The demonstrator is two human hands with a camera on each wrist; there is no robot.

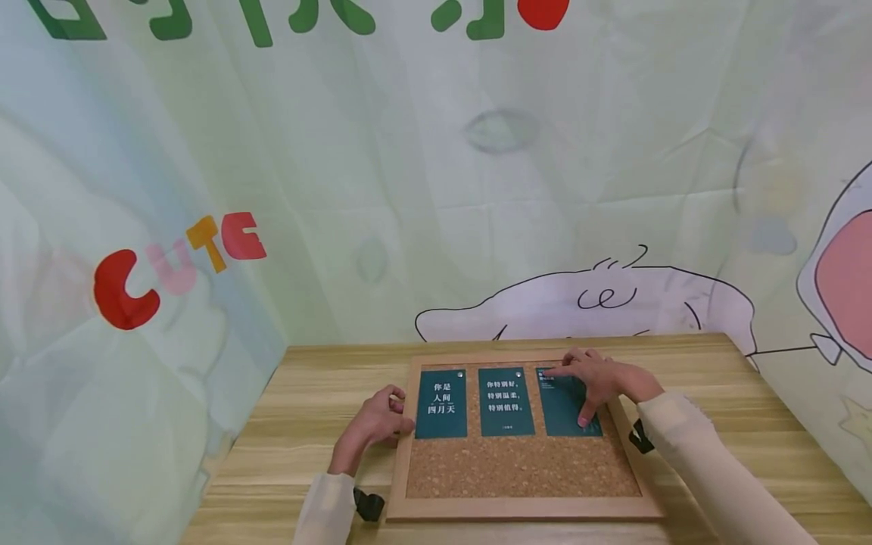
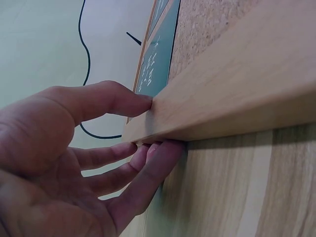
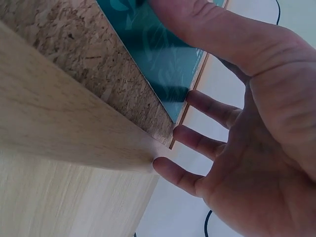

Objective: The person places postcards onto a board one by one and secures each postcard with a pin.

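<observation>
A wood-framed cork board (image 1: 524,473) lies on the table. Three dark green cards with white Chinese text are in a row on its upper half: the left card (image 1: 440,428), the middle card (image 1: 506,424) and the right card (image 1: 562,405). My left hand (image 1: 378,418) grips the board's left frame edge, thumb on top and fingers against the outer side in the left wrist view. Over the right card my right hand (image 1: 599,378) is spread, its thumb low on the card and fingers at the upper edge; the hand covers part of that card.
The wooden table (image 1: 286,424) extends around the board on both sides. Behind it hangs a pale green printed cloth (image 1: 409,189) with cartoon drawings and coloured letters. Black wrist mounts (image 1: 369,505) sit at both cuffs.
</observation>
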